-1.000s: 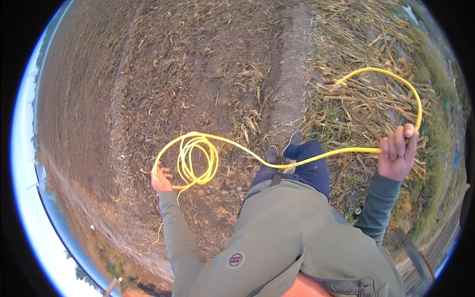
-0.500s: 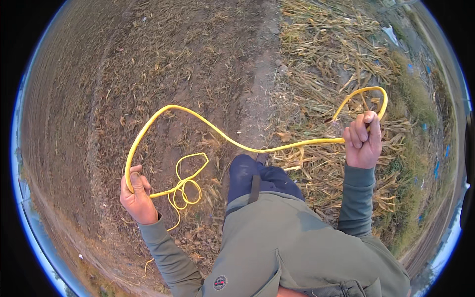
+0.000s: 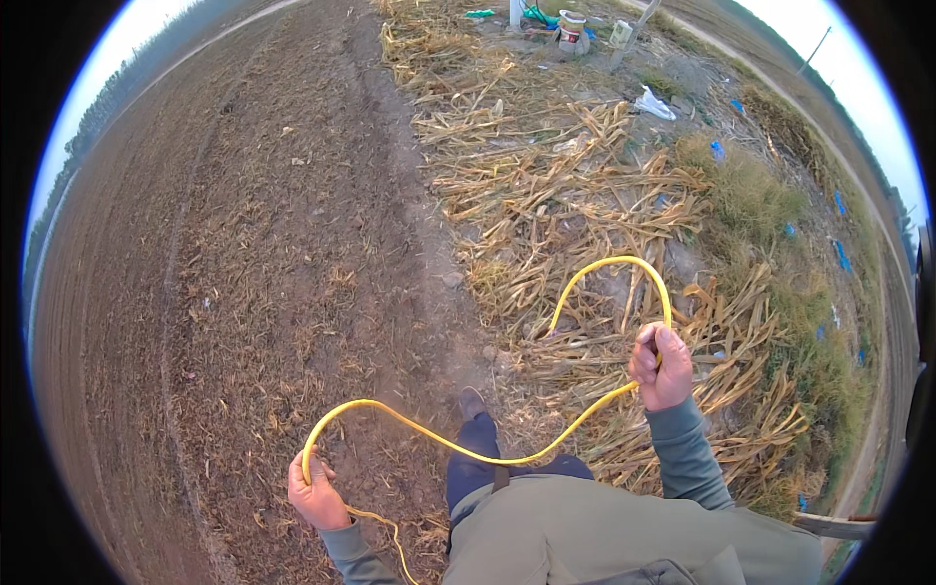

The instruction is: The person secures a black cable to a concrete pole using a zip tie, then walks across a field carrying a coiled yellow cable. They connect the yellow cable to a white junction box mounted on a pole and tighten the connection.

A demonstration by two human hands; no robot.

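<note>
Midway through gathering: yellow rope gripped in closed fingers of left hand and right hand, slack beyond right fingers uncoiled.

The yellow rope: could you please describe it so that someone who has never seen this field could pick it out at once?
Start at the strip of dry corn stalks beside the bare brown soil, then look down to the person's two hands. The yellow rope sags between the left hand and the right hand, arching in a loop above the right one. It is the only bright, smooth, curving line among dull straw and earth.
</note>
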